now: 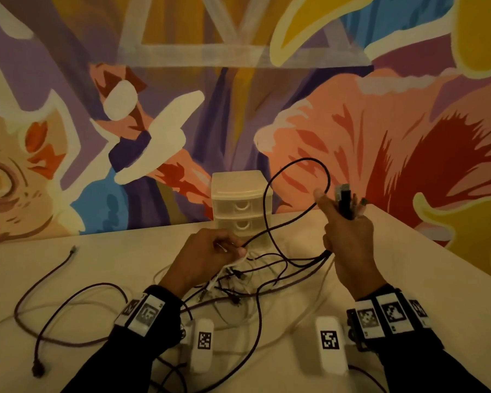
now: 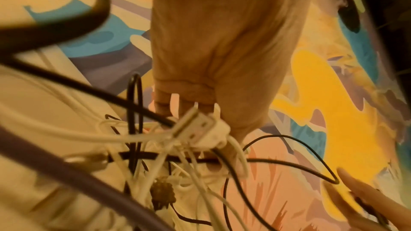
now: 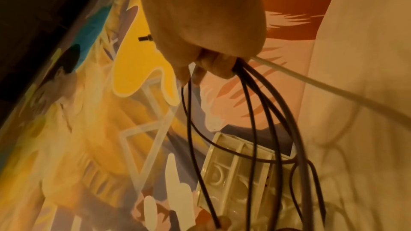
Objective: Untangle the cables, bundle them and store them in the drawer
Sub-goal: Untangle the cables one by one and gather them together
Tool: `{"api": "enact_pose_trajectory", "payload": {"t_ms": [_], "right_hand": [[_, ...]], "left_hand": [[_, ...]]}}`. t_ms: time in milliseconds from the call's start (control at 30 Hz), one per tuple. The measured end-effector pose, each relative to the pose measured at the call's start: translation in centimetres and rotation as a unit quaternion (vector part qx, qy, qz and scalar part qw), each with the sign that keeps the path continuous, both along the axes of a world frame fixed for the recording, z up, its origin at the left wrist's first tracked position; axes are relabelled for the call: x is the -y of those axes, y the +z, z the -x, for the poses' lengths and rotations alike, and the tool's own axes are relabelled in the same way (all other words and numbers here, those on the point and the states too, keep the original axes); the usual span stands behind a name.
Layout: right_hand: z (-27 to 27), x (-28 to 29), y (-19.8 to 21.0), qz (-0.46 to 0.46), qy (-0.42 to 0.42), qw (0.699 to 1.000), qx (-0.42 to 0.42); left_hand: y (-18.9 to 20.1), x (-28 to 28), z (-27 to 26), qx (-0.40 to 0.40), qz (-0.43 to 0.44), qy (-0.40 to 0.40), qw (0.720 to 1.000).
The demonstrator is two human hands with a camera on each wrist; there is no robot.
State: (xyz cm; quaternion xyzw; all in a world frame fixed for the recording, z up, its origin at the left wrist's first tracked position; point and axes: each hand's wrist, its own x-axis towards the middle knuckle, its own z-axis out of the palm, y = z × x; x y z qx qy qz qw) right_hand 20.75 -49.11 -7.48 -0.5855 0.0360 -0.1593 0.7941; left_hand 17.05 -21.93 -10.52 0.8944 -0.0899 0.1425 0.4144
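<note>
1. No words, brand names or numbers can be read in any view.
2. The only signs are black-and-white square code markers on the white wristbands (image 1: 143, 310) just behind the left hand (image 1: 207, 251) and on the band (image 1: 391, 313) behind the right hand (image 1: 349, 236).
3. Similar markers sit on the white camera blocks (image 1: 330, 340) under each wrist.

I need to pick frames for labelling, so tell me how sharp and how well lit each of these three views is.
Head view: dim and warm-tinted, fairly sharp; the drawer unit and both hands read clearly, edges bent by the wide lens. Left wrist view: orange cast, near cables smeared by blur, the left hand soft. Right wrist view: same cast, the right hand soft, dark cables fairly crisp.
</note>
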Motion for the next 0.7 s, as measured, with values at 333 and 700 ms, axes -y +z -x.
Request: {"api": "enact_pose_trajectory", "payload": {"t_ms": [333, 700], "right_hand": [[3.1, -4.0, -0.9, 0.170, 0.218, 0.961, -0.022], [3.2, -4.6, -0.6, 0.187, 0.140, 0.972, 0.006]], "left_hand": [[0.8, 1.2, 0.4, 0.075, 0.044, 0.045, 0.995], [0.6, 1.4, 0.2, 0.055, 0.013, 0.059, 0.997]]}}
